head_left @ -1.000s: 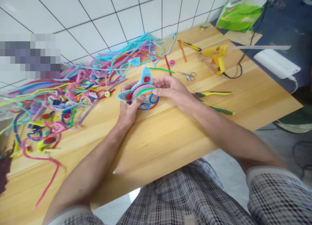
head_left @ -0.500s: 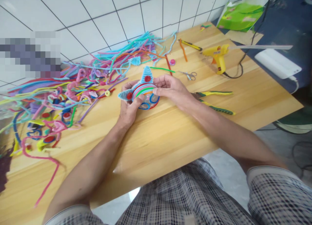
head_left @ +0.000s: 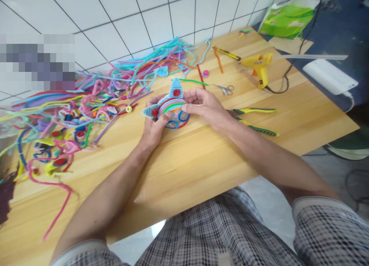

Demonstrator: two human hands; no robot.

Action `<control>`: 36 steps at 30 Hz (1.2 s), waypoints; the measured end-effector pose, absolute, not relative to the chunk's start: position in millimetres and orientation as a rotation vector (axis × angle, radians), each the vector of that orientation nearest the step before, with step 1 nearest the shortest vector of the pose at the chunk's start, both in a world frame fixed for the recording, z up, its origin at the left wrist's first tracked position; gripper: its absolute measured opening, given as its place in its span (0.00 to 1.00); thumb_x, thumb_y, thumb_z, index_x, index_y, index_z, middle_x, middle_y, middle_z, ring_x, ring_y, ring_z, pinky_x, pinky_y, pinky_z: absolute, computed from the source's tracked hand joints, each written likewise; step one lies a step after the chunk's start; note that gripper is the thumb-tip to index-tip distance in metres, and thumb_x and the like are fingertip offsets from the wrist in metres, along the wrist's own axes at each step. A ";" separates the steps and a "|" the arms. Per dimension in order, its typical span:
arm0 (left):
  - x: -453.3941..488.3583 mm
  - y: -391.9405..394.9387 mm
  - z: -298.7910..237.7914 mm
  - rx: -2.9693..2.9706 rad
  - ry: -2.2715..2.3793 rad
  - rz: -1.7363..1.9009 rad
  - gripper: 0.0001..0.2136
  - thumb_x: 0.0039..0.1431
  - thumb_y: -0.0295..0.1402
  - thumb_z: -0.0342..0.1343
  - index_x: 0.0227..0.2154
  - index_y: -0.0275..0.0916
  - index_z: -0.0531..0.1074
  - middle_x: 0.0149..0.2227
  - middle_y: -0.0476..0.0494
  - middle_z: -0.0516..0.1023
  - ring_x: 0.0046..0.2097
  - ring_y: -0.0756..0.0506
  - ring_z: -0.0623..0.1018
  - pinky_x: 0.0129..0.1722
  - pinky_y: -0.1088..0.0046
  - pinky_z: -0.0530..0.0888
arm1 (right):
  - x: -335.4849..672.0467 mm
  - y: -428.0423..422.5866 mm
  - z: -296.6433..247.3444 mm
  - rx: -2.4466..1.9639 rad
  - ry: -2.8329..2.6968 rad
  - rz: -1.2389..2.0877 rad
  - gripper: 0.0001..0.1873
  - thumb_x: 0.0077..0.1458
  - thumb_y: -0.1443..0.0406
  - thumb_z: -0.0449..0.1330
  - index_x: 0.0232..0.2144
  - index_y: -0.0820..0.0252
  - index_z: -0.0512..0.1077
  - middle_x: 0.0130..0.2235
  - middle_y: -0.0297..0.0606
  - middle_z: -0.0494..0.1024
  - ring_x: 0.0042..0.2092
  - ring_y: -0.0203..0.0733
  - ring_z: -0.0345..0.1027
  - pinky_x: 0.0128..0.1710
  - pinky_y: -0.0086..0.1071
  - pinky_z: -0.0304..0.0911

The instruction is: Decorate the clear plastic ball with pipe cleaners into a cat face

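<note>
A round pipe-cleaner craft with coloured rings, two light-blue pointed ears and red dots is held just above the wooden table. My left hand grips its lower left side, thumb pressed on the front. On the right, my right hand pinches the craft's edge with curled fingers.
A big tangle of coloured pipe cleaners covers the table's left and back. Green-handled pliers lie right of my hands, small scissors and a yellow glue gun with its cord farther back. A white tiled wall stands behind.
The view has shifted slightly; both hands keep the same hold on the craft.
</note>
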State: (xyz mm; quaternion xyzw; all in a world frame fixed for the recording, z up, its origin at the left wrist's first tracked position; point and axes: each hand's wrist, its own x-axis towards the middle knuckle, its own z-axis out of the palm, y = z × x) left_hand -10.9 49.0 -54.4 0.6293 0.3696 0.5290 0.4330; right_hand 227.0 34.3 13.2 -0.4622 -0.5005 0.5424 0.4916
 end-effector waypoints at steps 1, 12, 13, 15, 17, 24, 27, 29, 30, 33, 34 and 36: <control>-10.2 48.5 -53.5 1.530 0.920 1.326 0.32 0.63 0.65 0.75 0.59 0.50 0.77 0.59 0.41 0.85 0.62 0.33 0.88 0.62 0.52 0.88 | 227.0 34.4 13.2 -1.121 -1.215 1.320 0.26 0.45 0.59 0.87 0.44 0.54 0.84 0.44 0.37 0.88 0.50 0.50 0.82 0.59 0.45 0.82; -4.1 50.2 -49.6 1.453 0.870 1.328 0.32 0.64 0.62 0.77 0.60 0.49 0.78 0.60 0.41 0.89 0.62 0.33 0.90 0.62 0.53 0.87 | 228.1 33.3 12.8 -1.106 -1.211 1.329 0.27 0.44 0.51 0.88 0.42 0.49 0.83 0.46 0.36 0.91 0.55 0.55 0.85 0.64 0.52 0.83; -3.0 50.6 -48.3 1.439 0.839 1.328 0.31 0.65 0.62 0.75 0.60 0.48 0.78 0.61 0.40 0.89 0.63 0.33 0.90 0.64 0.52 0.87 | 228.4 34.1 11.5 -1.104 -1.209 1.322 0.27 0.44 0.51 0.87 0.42 0.50 0.83 0.47 0.36 0.91 0.56 0.56 0.85 0.65 0.53 0.83; -1.1 52.2 -45.7 1.408 0.765 1.318 0.31 0.67 0.64 0.72 0.60 0.47 0.78 0.61 0.40 0.89 0.64 0.31 0.90 0.66 0.49 0.86 | 229.2 35.7 8.9 -1.104 -1.204 1.309 0.26 0.45 0.52 0.86 0.42 0.50 0.83 0.49 0.36 0.91 0.58 0.56 0.85 0.67 0.54 0.82; -0.8 55.1 -45.5 1.380 0.716 1.294 0.33 0.65 0.66 0.72 0.59 0.46 0.78 0.61 0.40 0.89 0.65 0.30 0.90 0.66 0.47 0.87 | 230.1 37.1 7.1 -1.108 -1.197 1.302 0.25 0.46 0.52 0.86 0.42 0.50 0.82 0.50 0.37 0.91 0.60 0.56 0.84 0.68 0.54 0.81; -6.7 70.2 -74.6 1.421 0.778 1.320 0.45 0.52 0.70 0.76 0.66 0.52 0.75 0.67 0.38 0.84 0.69 0.28 0.85 0.69 0.43 0.85 | 232.7 38.8 5.4 -1.118 -1.174 1.312 0.24 0.47 0.50 0.86 0.41 0.47 0.82 0.51 0.36 0.92 0.62 0.57 0.84 0.68 0.54 0.81; -6.4 72.6 -84.8 1.456 0.807 1.314 0.45 0.55 0.70 0.74 0.70 0.54 0.72 0.71 0.38 0.81 0.74 0.28 0.83 0.74 0.41 0.81 | 234.0 40.6 3.0 -1.136 -1.149 1.330 0.24 0.45 0.51 0.85 0.41 0.47 0.82 0.51 0.35 0.92 0.59 0.55 0.85 0.64 0.50 0.83; -5.1 71.5 -85.3 1.486 0.798 1.302 0.45 0.58 0.69 0.72 0.72 0.54 0.71 0.73 0.38 0.80 0.76 0.28 0.81 0.76 0.41 0.79 | 234.7 42.0 1.1 -1.140 -1.109 1.348 0.24 0.44 0.52 0.85 0.40 0.48 0.82 0.49 0.34 0.92 0.56 0.53 0.86 0.59 0.48 0.84; -4.5 70.4 -84.0 1.505 0.795 1.295 0.44 0.60 0.69 0.71 0.73 0.55 0.71 0.74 0.38 0.80 0.77 0.28 0.80 0.78 0.41 0.78 | 235.0 42.5 0.5 -1.141 -1.087 1.357 0.25 0.43 0.52 0.85 0.40 0.49 0.82 0.48 0.34 0.92 0.54 0.52 0.86 0.57 0.47 0.84; -3.4 65.8 -78.2 1.560 0.826 1.277 0.41 0.66 0.69 0.68 0.74 0.54 0.72 0.76 0.38 0.78 0.81 0.28 0.76 0.83 0.41 0.72 | 235.1 42.9 0.7 -1.149 -1.049 1.385 0.27 0.42 0.52 0.86 0.39 0.51 0.80 0.44 0.33 0.90 0.50 0.49 0.86 0.53 0.44 0.83; -3.3 64.2 -76.5 1.569 0.847 1.276 0.41 0.67 0.69 0.67 0.74 0.53 0.72 0.77 0.37 0.77 0.82 0.27 0.73 0.85 0.41 0.69 | 234.9 42.5 1.4 -1.150 -1.044 1.395 0.27 0.41 0.52 0.86 0.39 0.51 0.80 0.43 0.33 0.90 0.49 0.49 0.86 0.52 0.44 0.83; -3.4 61.4 -74.1 1.578 0.884 1.279 0.41 0.69 0.69 0.66 0.75 0.51 0.72 0.80 0.36 0.75 0.85 0.27 0.69 0.88 0.41 0.65 | 234.0 41.0 3.5 -1.142 -1.030 1.409 0.28 0.41 0.51 0.87 0.38 0.50 0.79 0.42 0.32 0.89 0.47 0.48 0.86 0.52 0.43 0.83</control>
